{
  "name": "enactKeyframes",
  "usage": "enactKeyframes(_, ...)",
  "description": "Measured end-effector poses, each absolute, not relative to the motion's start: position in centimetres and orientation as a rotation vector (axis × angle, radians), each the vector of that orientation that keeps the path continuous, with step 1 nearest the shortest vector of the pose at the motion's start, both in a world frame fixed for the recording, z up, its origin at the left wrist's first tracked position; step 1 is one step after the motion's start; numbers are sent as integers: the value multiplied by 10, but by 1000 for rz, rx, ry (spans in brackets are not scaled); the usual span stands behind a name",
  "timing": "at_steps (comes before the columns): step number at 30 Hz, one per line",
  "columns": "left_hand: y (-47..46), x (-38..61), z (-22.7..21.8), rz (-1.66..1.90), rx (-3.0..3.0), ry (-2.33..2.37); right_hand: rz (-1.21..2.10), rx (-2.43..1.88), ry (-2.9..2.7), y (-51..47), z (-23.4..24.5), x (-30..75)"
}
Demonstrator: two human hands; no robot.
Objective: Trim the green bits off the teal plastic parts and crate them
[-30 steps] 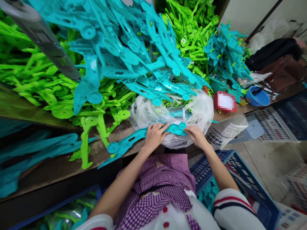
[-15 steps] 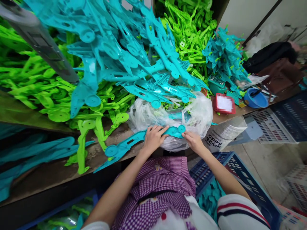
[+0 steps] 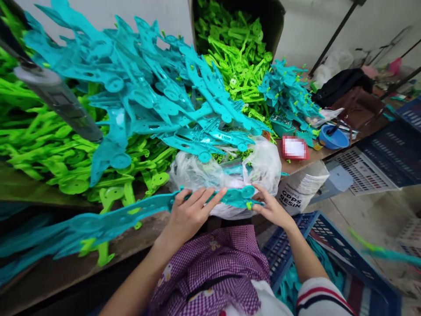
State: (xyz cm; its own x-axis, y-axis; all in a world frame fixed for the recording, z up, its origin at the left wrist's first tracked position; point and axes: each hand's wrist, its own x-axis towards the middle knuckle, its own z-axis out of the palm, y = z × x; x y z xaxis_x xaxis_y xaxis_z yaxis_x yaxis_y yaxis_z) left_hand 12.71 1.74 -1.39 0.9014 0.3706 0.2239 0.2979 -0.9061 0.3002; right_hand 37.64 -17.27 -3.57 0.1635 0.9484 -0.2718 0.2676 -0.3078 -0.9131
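A blue part (image 3: 148, 207), stretched from centre to lower left, is clasped by the left hand (image 3: 189, 215), fingers curled over; its right end is pinched by the right hand (image 3: 272, 208).

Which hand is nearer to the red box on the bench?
Right. The right hand, at the right end of the turquoise part, is below and slightly left of the red box in view; the left hand is farther left along that part.
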Motion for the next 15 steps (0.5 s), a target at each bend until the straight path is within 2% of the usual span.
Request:
enactKeyframes(3, 33, 149, 29, 498, 2883, 411, 1192, -1511, -779, -168, -39, 366)
enactKeyframes(6, 33, 179, 60, 781, 2907, 394, 928, -1389, -397, -154, -34, 372)
enactKeyframes(8, 24, 189, 62, 990, 2842, 368, 735, -1295, -227, -137, -21, 399)
enactKeyframes(10, 10, 186, 48, 1023, 2741, 324, 567, -1207, -140, -112, -4, 450)
enactKeyframes(15, -26, 133, -27, 591, 2583, 347, 295, -1326, -170, -19, 28, 627)
